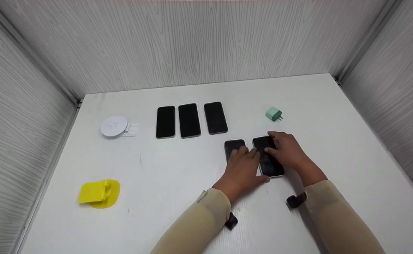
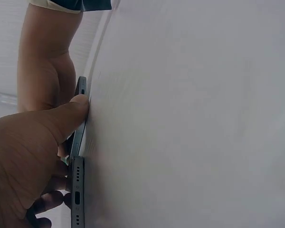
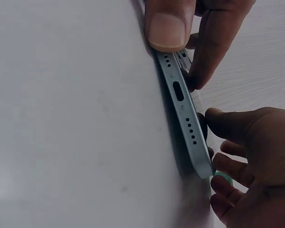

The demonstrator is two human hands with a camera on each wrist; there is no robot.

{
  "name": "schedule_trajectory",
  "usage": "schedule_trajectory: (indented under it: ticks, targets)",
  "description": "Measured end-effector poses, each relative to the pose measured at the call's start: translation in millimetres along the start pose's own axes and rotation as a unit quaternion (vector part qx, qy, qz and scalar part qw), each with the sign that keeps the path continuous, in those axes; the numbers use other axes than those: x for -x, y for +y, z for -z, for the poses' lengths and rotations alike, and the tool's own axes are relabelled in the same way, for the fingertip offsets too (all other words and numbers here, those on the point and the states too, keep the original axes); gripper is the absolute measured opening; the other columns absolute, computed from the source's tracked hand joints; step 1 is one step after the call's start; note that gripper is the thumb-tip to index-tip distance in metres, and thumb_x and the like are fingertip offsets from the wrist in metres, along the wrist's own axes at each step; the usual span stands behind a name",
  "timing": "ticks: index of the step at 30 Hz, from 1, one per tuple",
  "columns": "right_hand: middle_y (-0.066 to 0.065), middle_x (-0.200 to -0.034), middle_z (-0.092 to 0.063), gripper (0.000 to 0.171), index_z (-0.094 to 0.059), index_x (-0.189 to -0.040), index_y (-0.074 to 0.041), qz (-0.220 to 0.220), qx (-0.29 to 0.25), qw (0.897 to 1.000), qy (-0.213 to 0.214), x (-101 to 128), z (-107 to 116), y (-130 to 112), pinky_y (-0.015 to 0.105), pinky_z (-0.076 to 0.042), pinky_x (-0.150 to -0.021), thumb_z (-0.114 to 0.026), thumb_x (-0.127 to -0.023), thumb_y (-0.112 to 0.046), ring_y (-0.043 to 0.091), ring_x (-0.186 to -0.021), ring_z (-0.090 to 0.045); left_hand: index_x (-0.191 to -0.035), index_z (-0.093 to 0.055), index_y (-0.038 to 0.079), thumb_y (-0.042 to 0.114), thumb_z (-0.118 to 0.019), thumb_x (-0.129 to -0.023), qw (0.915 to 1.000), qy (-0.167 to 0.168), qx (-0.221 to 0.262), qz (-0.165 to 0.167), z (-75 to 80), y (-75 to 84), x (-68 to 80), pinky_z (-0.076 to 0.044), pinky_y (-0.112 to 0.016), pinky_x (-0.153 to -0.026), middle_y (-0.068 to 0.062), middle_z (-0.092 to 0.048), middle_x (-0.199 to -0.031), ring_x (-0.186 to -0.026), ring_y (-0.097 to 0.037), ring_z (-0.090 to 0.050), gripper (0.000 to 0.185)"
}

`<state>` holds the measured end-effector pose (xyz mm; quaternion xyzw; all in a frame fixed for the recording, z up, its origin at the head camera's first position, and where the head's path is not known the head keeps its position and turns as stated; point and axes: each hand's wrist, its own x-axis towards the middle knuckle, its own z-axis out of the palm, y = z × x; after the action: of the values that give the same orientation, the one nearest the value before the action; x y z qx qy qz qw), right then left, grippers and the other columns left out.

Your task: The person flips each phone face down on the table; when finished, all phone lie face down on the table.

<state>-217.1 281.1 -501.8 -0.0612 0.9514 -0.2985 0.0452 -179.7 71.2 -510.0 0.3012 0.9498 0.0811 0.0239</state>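
Two dark smartphones lie side by side near my hands. My left hand [image 1: 240, 171] reaches across the near end of the left smartphone [image 1: 234, 145]. Its fingertips are at the left side of the right smartphone [image 1: 270, 164], and its thumb [image 3: 166, 31] presses that phone's port end. My right hand [image 1: 287, 151] grips the same phone from its right side, thumb over the black screen and fingers around the far right edge. In the right wrist view, the phone's pale blue-grey edge [image 3: 185, 111] shows a shadow beneath it.
Behind stand three more black smartphones in a row: left [image 1: 166, 122], middle [image 1: 189, 120], right [image 1: 215, 118]. A green plug adapter [image 1: 273, 114] lies at the back right. On the left are a white round stand [image 1: 114, 126] and a yellow folding stand [image 1: 94, 192]. Grey panels [image 1: 206, 42] enclose the table.
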Motion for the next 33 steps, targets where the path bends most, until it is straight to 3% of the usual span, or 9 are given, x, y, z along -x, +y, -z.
schedule_trajectory:
  ticks: [5, 10, 18, 23, 27, 33]
  targets:
    - [0.032, -0.157, -0.051, 0.067, -0.042, -0.164, 0.003, -0.017, -0.024, 1.0, -0.011, 0.5, 1.5, -3.5, 0.063, -0.047, -0.116, -0.07, -0.106, -0.013, 0.05, -0.139, -0.058, -0.162, -0.055, 0.014, 0.077, -0.067, -0.095, 1.0, -0.003, -0.003, -0.001, 1.4, 1.6, -1.2, -0.038, -0.041, -0.113, -0.002, -0.053, -0.168, -0.148, -0.023, -0.046, 0.093]
    - [0.031, -0.147, -0.061, 0.068, -0.04, -0.164, 0.006, -0.04, -0.04, 0.998, -0.015, 4.1, 4.5, -4.4, 0.061, -0.049, -0.114, -0.07, -0.106, -0.016, 0.046, -0.133, -0.063, -0.162, -0.055, 0.015, 0.08, -0.066, -0.094, 0.9999, 0.001, -0.017, 0.0, 1.5, 2.9, -0.8, -0.039, -0.041, -0.112, -0.001, -0.055, -0.165, -0.145, -0.023, -0.047, 0.094]
    - [0.029, -0.134, -0.071, 0.055, -0.053, -0.156, 0.005, -0.052, -0.059, 0.997, -0.014, 26.1, 8.9, -7.6, 0.06, -0.052, -0.11, -0.067, -0.109, -0.022, 0.043, -0.127, -0.068, -0.161, -0.055, 0.012, 0.08, -0.065, -0.094, 0.9999, 0.004, -0.013, 0.007, 4.6, 1.2, -0.7, -0.038, -0.043, -0.114, -0.002, -0.057, -0.164, -0.146, -0.024, -0.047, 0.097]
    - [0.017, -0.116, -0.077, 0.041, -0.068, -0.139, 0.003, -0.037, -0.073, 0.997, 0.007, 47.1, 13.8, -13.9, 0.043, -0.057, -0.093, -0.072, -0.106, -0.021, 0.033, -0.11, -0.072, -0.155, -0.061, 0.012, 0.081, -0.069, -0.091, 0.9999, 0.011, -0.009, 0.007, 4.2, -1.1, -3.2, -0.039, -0.039, -0.108, 0.0, -0.063, -0.157, -0.136, -0.022, -0.05, 0.095]
    - [0.008, -0.104, -0.077, 0.035, -0.073, -0.13, 0.0, -0.033, -0.077, 0.996, 0.024, 62.5, 16.1, -20.9, 0.03, -0.052, -0.081, -0.078, -0.102, -0.021, 0.022, -0.097, -0.068, -0.15, -0.065, 0.014, 0.08, -0.073, -0.088, 0.9999, 0.012, -0.008, 0.003, 7.6, -0.6, -5.1, -0.039, -0.037, -0.102, 0.002, -0.066, -0.153, -0.127, -0.02, -0.052, 0.091]
    - [0.004, -0.099, -0.076, 0.037, -0.074, -0.129, -0.002, -0.026, -0.069, 0.996, 0.047, 80.5, 12.6, -29.5, 0.033, -0.047, -0.077, -0.081, -0.098, -0.02, 0.02, -0.09, -0.06, -0.127, -0.076, 0.016, 0.072, -0.085, -0.082, 0.9993, 0.025, 0.025, -0.015, 12.0, -1.2, -6.7, -0.039, -0.035, -0.091, 0.006, -0.077, -0.121, -0.109, -0.019, -0.053, 0.072]
